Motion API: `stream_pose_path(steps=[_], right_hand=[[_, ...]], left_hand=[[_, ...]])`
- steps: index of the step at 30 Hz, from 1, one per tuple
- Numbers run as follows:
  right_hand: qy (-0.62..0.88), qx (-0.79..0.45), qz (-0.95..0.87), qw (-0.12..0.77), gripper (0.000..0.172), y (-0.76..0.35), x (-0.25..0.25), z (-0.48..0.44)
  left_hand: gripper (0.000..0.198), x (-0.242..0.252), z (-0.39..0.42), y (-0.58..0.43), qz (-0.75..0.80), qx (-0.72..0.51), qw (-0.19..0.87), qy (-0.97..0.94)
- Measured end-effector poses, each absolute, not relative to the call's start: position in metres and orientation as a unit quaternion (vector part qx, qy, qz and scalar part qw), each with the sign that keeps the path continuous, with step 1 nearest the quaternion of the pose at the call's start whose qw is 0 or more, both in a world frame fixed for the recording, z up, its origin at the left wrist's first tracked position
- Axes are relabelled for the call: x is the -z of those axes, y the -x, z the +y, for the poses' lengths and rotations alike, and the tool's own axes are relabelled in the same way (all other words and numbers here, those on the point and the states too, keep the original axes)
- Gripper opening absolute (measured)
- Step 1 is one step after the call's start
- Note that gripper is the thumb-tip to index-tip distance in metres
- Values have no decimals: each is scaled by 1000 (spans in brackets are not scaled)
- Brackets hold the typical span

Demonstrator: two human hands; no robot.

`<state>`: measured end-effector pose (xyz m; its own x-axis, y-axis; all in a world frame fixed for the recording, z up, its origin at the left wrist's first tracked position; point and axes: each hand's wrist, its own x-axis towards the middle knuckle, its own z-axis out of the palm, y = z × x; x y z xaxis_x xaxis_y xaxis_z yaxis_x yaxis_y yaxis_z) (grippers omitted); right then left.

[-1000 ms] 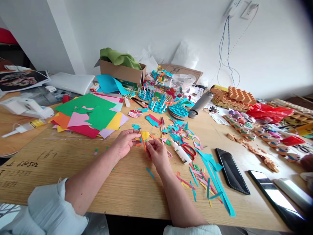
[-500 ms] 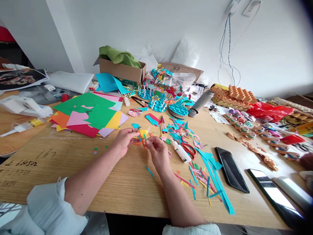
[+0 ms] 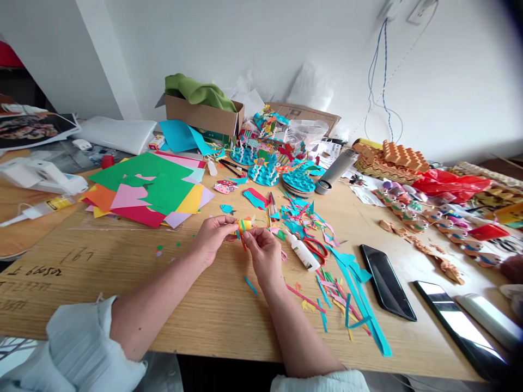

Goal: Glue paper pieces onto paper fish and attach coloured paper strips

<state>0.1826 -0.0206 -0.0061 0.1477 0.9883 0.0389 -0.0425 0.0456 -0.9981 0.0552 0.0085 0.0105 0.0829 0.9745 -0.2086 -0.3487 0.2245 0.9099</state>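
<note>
Yellow craft piece (image 3: 245,224), tiny and feather-light, pinched between the left hand (image 3: 212,238) and right hand (image 3: 265,253), held just above the middle of the bench (image 3: 196,310)! Paper or foam, hard to tell from here; flimsy stuff, so fingertips on its edges.

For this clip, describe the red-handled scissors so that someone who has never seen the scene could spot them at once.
On the wooden table, look just right of the person's right hand, where coloured paper scraps lie strewn. The scissors sit there, tight against a white squeeze bottle. Their glossy red loop handles stand out among the flat paper strips.
</note>
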Motion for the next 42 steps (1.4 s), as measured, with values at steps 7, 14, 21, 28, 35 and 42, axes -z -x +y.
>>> stream_pose_path(steps=[7, 14, 21, 28, 35, 42], right_hand=[[527, -460, -462, 546, 34, -182, 8, -20], [532, -460, -465, 537, 31, -183, 7, -20], [541, -457, -466, 530, 31, -182, 6, -21], [542, -459, -460, 533, 32, -183, 7, -20], [541, -463, -457, 534, 33, -183, 7, -20], [545, -461, -456, 531, 33, -182, 7, -20]], left_hand=[[21, -8, 9, -56, 449, -512, 641, -354], [22, -9, 9, -56, 454, -512, 638, -353], [22, -9, 8, -57, 454, -512, 639, -353], [24, -9, 8, -57, 451, -509, 646, -348], [25, -7, 10, -56, 454, -502, 644, -357], [26, -4, 11, -55, 451, -502, 646, -357]])
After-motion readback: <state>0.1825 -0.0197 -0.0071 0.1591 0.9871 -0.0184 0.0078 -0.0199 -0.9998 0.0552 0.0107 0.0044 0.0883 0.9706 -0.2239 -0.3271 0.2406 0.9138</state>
